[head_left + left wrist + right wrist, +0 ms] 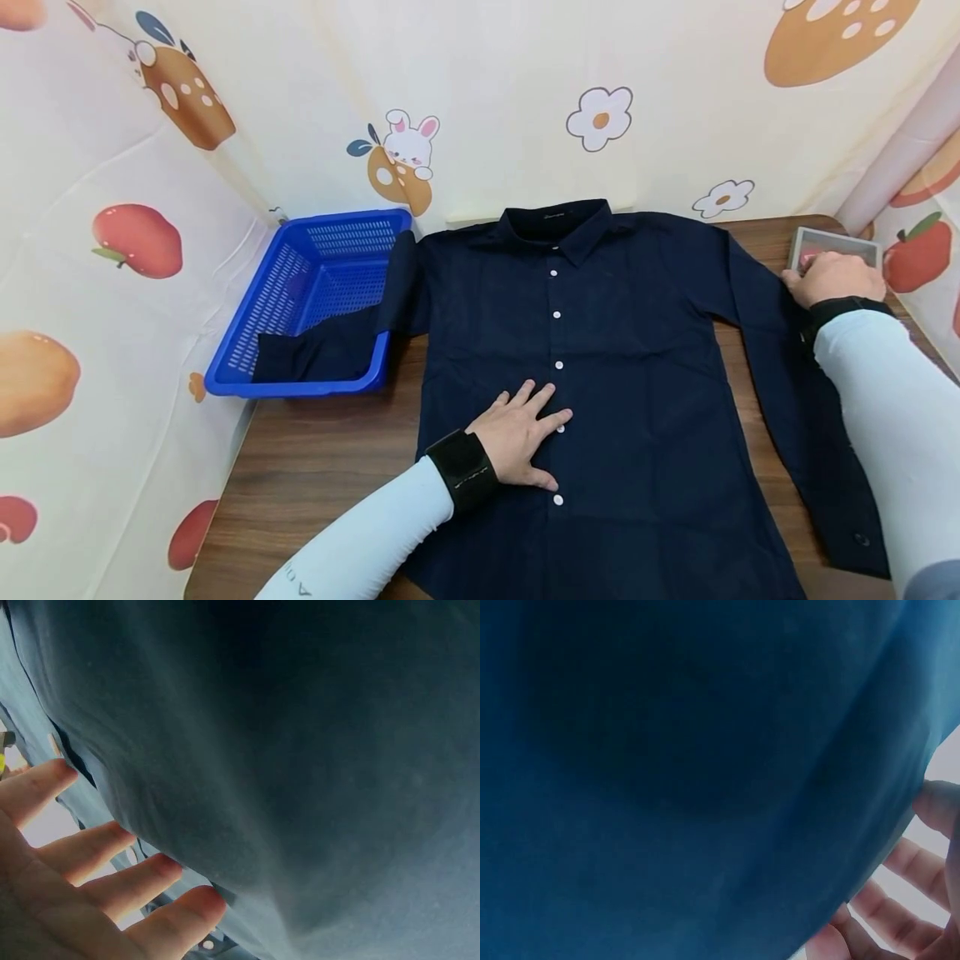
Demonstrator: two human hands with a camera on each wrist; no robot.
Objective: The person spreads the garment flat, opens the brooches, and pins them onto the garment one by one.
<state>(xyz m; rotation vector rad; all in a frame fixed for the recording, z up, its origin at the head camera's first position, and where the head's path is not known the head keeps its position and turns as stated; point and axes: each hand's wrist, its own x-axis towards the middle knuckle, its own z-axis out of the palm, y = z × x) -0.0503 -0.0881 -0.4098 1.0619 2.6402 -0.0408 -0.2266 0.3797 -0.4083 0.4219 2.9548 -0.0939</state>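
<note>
Buttons, small, round and white, run down the front of a dark navy long-sleeved shirt, which lies front up on a brown wood-grain table, its collar at the far side. The left hand rests on the shirt's front with fingers spread, the index fingertip just beside one button and the thumb tip near the next one down. To the left stands a blue plastic basket with slotted walls; one shirt sleeve drapes over its rim and lies partly inside. The other sleeve stretches toward the near right, partly under the right forearm. The right hand reaches to a small grey rectangular box at the far right, where something reddish shows. In the right wrist view its fingers show only partly past blue cloth, so whether they pinch anything I cannot tell. Black wristbands circle both wrists, over pale blue sleeves. Behind hangs a cream wall covering printed with fruit, flowers and a rabbit.
</note>
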